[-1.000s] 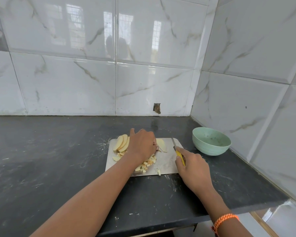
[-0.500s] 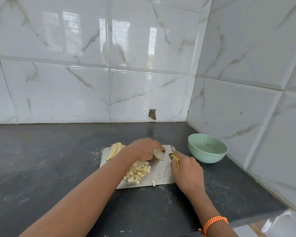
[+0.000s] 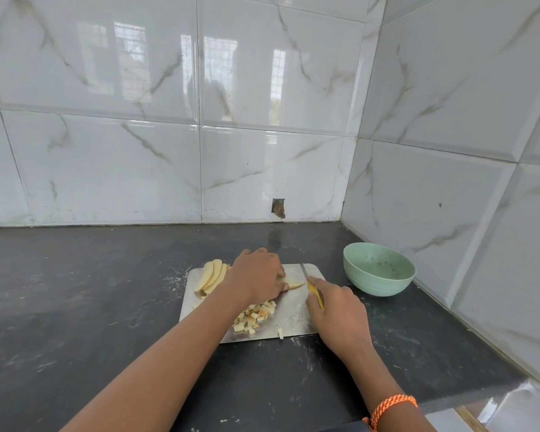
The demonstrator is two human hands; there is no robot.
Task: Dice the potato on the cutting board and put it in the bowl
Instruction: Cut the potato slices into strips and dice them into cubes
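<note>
A dark stone countertop [image 3: 75,307] runs across the view, streaked with pale smears, and a pale cutting board [image 3: 293,319] lies on it toward the corner of the white tiled walls [image 3: 106,166]. At the board's far left corner a fan of uncut potato slices [image 3: 211,275] leans in an overlapping stack. Just right of them the left hand [image 3: 258,275] comes down knuckles-up, its fingers curled over a single potato slice [image 3: 295,282] and pressing it flat to the board — only the slice's right end shows past the fingertips. Nearer the person, partly under the left forearm, sits a heap of diced potato [image 3: 254,316], with one stray stick [image 3: 280,333] at the board's near edge. The right hand [image 3: 339,316] grips a yellow-handled knife [image 3: 312,288], forefinger along the handle, the blade pointing away and set just beside the held slice. An orange braided band [image 3: 388,408] circles that wrist. Well to the right, off the board, a pale green bowl [image 3: 379,271] stands on the counter near the side wall — it holds no potato.
</note>
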